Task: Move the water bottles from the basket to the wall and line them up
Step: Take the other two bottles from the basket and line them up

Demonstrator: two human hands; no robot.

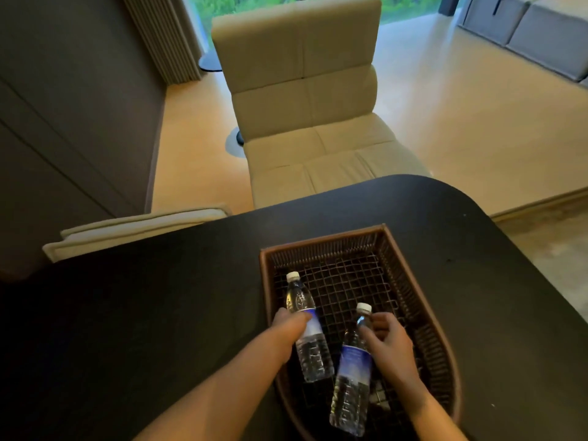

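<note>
A brown wire basket (410, 249) sits on the black table (159, 313). My left hand (288, 329) is closed around one clear water bottle (313, 351) with a white cap and blue label, over the basket's left side. My right hand (389, 342) grips a second, similar bottle (351, 386) near its neck, over the basket's near part. Both bottles are tilted, caps pointing away from me. The dark wall (63, 122) stands to the left, beyond the table's far left edge.
A beige padded chair (305, 106) faces the table's far edge, and another beige chair back (133, 230) shows at the table's left. Light wooden floor lies beyond. A grey sofa (541, 36) stands at the far right.
</note>
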